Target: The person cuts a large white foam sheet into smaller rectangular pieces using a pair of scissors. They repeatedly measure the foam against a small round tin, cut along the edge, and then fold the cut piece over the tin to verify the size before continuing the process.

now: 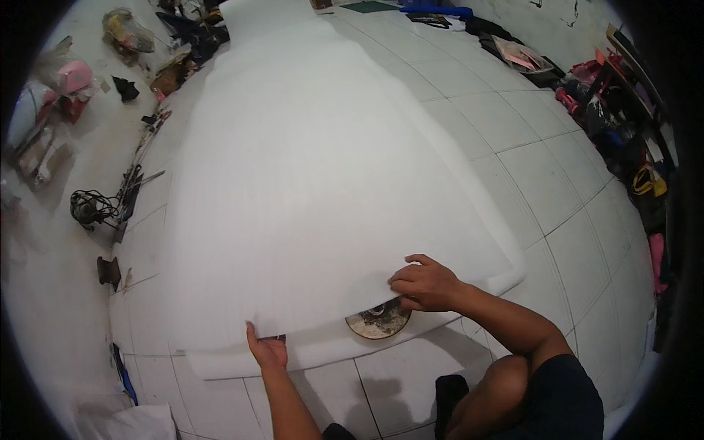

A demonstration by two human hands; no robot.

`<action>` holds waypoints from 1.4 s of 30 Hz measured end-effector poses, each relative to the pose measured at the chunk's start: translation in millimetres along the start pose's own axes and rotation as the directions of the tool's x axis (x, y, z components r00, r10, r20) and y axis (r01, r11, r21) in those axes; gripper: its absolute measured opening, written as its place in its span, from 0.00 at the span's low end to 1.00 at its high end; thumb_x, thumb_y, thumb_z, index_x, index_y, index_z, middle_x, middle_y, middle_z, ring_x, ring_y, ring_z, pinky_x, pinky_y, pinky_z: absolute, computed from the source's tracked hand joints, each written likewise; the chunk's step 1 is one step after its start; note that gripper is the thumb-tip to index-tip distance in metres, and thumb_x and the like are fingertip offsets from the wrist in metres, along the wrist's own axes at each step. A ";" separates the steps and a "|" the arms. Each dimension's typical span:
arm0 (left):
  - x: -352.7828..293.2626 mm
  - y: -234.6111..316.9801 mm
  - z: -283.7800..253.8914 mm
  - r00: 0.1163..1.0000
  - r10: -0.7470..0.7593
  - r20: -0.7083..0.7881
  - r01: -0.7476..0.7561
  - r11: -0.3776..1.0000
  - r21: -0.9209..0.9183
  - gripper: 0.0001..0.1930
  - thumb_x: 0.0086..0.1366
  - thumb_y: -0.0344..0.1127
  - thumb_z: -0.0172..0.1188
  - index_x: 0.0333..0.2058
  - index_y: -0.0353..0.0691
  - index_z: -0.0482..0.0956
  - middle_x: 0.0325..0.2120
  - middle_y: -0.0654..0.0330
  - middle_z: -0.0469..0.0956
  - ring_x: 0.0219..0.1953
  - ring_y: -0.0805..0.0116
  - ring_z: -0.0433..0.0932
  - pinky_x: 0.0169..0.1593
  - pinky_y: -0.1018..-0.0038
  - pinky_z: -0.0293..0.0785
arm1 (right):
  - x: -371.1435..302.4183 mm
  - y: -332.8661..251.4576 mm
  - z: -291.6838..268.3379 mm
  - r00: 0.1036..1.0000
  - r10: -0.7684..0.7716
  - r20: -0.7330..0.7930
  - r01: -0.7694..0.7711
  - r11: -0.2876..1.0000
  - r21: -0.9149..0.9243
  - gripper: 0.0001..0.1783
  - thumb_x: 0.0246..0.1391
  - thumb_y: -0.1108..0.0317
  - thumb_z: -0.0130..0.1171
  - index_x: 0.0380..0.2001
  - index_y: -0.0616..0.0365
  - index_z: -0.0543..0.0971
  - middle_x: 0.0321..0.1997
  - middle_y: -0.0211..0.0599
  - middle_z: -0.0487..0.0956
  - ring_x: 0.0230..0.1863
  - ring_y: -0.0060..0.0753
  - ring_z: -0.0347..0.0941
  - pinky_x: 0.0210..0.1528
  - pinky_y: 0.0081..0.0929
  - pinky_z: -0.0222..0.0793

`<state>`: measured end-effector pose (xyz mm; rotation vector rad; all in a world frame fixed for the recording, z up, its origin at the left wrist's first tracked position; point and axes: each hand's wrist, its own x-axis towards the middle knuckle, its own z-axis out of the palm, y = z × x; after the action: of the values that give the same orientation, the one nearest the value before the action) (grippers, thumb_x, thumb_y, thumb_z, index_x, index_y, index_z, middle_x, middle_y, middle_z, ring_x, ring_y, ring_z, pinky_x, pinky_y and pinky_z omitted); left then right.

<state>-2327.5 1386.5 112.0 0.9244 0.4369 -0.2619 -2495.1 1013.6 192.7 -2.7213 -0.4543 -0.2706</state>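
A large white foam sheet (315, 183) is spread in front of me, its near edge lying over a second white layer (315, 354). A round, stained metal disc (380, 324) with a hub in its middle sticks out partly from under the top sheet. My right hand (425, 284) is closed on the sheet's edge just above the disc, with the index finger held out. At the near left edge my left hand (270, 353) grips the sheet, thumb on top and fingers hidden beneath. Beside it a small dark piece (276, 338) shows under the edge.
Pale tiles (557, 191) make up the floor. Along the left wall lie a coil of black cable (94, 209), a brown spool-like piece (108, 272) and bagged items (126, 33). Mixed clutter (609, 121) lines the right wall. A blue roll (438, 11) is at the back.
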 end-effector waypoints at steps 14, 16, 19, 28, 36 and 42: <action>-59.7 -67.9 -16.4 0.715 0.647 -0.266 -0.404 0.693 0.597 0.22 0.68 0.41 0.52 0.50 0.23 0.69 0.48 0.44 0.74 0.47 0.54 0.75 0.51 0.64 0.72 | -81.9 -1.9 9.2 0.812 0.483 -0.329 -0.558 0.808 -0.189 0.20 0.41 0.71 0.64 0.42 0.53 0.76 0.38 0.34 0.80 0.42 0.39 0.77 0.45 0.39 0.66; -52.0 -78.5 -26.5 0.753 0.612 -0.242 -0.362 0.693 0.623 0.23 0.69 0.41 0.50 0.51 0.23 0.69 0.49 0.43 0.74 0.47 0.53 0.75 0.52 0.65 0.72 | -75.2 -7.5 -1.5 0.783 0.500 -0.369 -0.586 0.792 -0.169 0.20 0.40 0.71 0.65 0.41 0.53 0.76 0.38 0.36 0.80 0.43 0.40 0.76 0.46 0.39 0.65; -47.1 -85.1 -33.7 0.926 0.252 -0.280 -0.166 0.941 0.296 0.21 0.65 0.38 0.57 0.50 0.27 0.69 0.48 0.47 0.74 0.47 0.53 0.75 0.51 0.59 0.73 | -66.9 -9.9 -16.9 0.720 0.441 -0.536 -0.593 0.792 -0.146 0.19 0.38 0.72 0.67 0.38 0.53 0.74 0.39 0.37 0.78 0.43 0.42 0.75 0.48 0.39 0.64; -7.8 -102.9 -83.6 0.997 -0.077 -0.020 0.077 0.870 0.488 0.25 0.61 0.40 0.63 0.52 0.31 0.70 0.48 0.53 0.73 0.45 0.56 0.75 0.43 0.60 0.77 | -58.1 -82.4 40.6 0.952 0.155 -0.263 -0.203 0.965 -0.166 0.14 0.46 0.57 0.67 0.24 0.53 0.74 0.24 0.36 0.73 0.26 0.40 0.72 0.29 0.37 0.67; -29.4 -100.2 -63.3 0.999 -0.045 -0.028 0.053 0.813 0.579 0.27 0.64 0.46 0.60 0.49 0.23 0.72 0.48 0.50 0.73 0.44 0.60 0.75 0.51 0.66 0.74 | -3.6 -80.5 25.6 0.870 0.476 0.130 -0.453 0.875 -0.171 0.29 0.56 0.40 0.55 0.34 0.59 0.81 0.32 0.46 0.82 0.37 0.45 0.80 0.38 0.37 0.75; -25.7 -104.7 -67.1 0.999 0.002 -0.046 0.026 0.814 0.581 0.31 0.64 0.50 0.61 0.48 0.22 0.69 0.46 0.48 0.73 0.45 0.59 0.76 0.50 0.66 0.76 | 26.1 -71.1 45.0 0.801 0.553 0.229 -0.540 0.833 -0.124 0.28 0.57 0.42 0.54 0.34 0.61 0.80 0.32 0.47 0.82 0.37 0.48 0.79 0.44 0.39 0.72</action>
<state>-2408.7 1381.3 14.5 1.5365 0.4090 -0.3997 -2489.8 1100.8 180.9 -2.8032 0.2984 0.2341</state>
